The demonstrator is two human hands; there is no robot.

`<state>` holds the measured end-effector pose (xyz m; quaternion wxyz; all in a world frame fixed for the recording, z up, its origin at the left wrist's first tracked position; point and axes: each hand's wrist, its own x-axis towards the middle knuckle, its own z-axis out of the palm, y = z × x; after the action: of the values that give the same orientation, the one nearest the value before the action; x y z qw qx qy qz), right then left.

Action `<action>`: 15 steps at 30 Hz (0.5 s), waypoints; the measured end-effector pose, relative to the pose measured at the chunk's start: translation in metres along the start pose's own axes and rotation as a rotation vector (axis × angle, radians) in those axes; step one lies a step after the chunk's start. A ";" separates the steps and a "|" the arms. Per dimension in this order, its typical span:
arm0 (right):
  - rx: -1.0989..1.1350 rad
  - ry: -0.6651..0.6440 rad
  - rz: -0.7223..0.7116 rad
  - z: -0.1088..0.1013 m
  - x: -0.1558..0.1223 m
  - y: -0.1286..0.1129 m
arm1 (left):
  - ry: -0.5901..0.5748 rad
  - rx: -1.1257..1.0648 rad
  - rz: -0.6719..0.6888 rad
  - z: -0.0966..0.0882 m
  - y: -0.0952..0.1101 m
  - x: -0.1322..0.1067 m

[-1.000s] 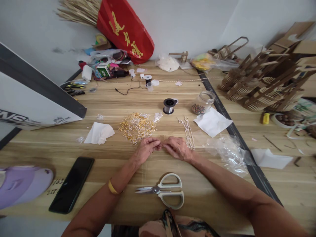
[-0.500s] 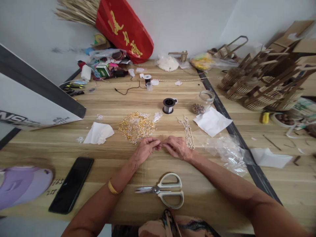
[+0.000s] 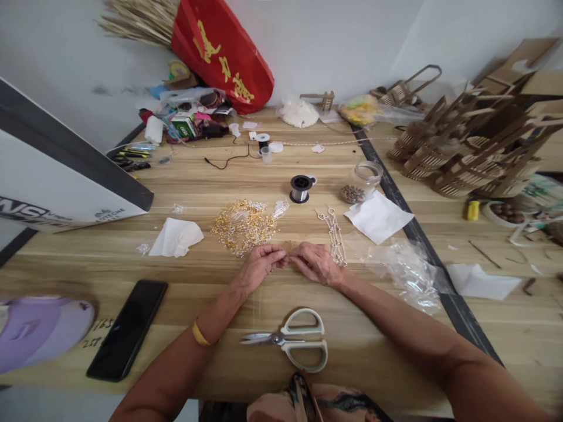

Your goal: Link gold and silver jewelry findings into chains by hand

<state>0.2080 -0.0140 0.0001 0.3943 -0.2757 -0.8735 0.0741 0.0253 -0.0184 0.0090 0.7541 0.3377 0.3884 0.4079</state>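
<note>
My left hand (image 3: 260, 266) and my right hand (image 3: 316, 264) meet over the middle of the table, fingertips pinched close together. A thin clear thread (image 3: 255, 308) trails down below my left hand. Small gold-coloured bits (image 3: 287, 244) show just beyond the fingertips; the exact piece between them is too small to make out. Behind my left hand lies a heap of gold and silver beads (image 3: 241, 228). Silver beaded strands (image 3: 335, 237) lie beside my right hand. Scissors with white handles (image 3: 303, 340) rest near me, blades pointing left.
Beyond the hands stand a wire spool (image 3: 301, 189) and a glass jar (image 3: 363, 181) of beads. White paper (image 3: 176, 237), a phone (image 3: 127, 330) and a clear plastic bag (image 3: 409, 272) lie around. Small woven baskets (image 3: 461, 164) crowd the right; a large box (image 3: 65, 187) stands left.
Both hands stay pinched together in nearly the same place, with only a slight shift at the fingertips. The other things have not moved.
</note>
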 end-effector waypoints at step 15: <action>-0.010 -0.004 0.002 0.001 0.000 0.000 | 0.037 0.076 0.028 0.001 0.000 -0.001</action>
<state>0.2079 -0.0137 -0.0005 0.3910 -0.2783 -0.8744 0.0708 0.0255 -0.0198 0.0099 0.7277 0.3639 0.4128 0.4095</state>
